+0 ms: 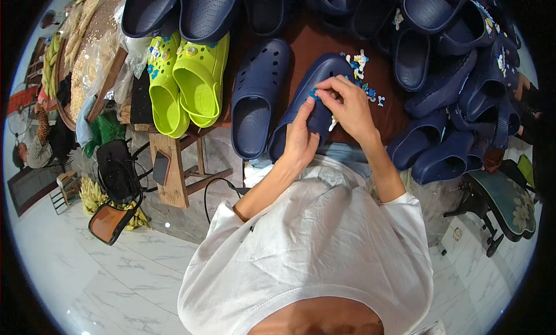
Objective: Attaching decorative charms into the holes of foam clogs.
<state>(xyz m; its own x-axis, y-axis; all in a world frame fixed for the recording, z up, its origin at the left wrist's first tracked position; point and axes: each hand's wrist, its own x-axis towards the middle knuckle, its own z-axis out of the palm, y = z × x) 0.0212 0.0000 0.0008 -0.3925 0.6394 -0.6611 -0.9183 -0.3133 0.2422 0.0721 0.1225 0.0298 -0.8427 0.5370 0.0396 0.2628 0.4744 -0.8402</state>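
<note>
Your right hand (350,106) is nearly closed, thumb and forefinger brought together at a small blue charm (314,94), the other fingers bent beside them. Your left hand (300,135) lies just below it, thumb stretched up with its tip at the charm; its fingers are mostly hidden, so you cannot tell how far they are closed or whether they grip the shoe.

Both hands are over a navy clog (319,70), which sits at the near edge of the table (391,112), in front of your body. Its toe points away from you and leans to your right; its heel comes back toward you and to the left, so its long axis runs on a slant. The charm is over its upper part.

Just to the left lies a second navy clog (260,106), toe also pointing away, its long axis closer to straight ahead and leaning only slightly right. Beyond the first clog's toe, on the right, white and blue charms (360,68) are scattered on the brown cover.

Farther left, a pair of lime green clogs (200,94) points away from you too. To the right, more navy clogs (443,158) are heaped at various angles.
</note>
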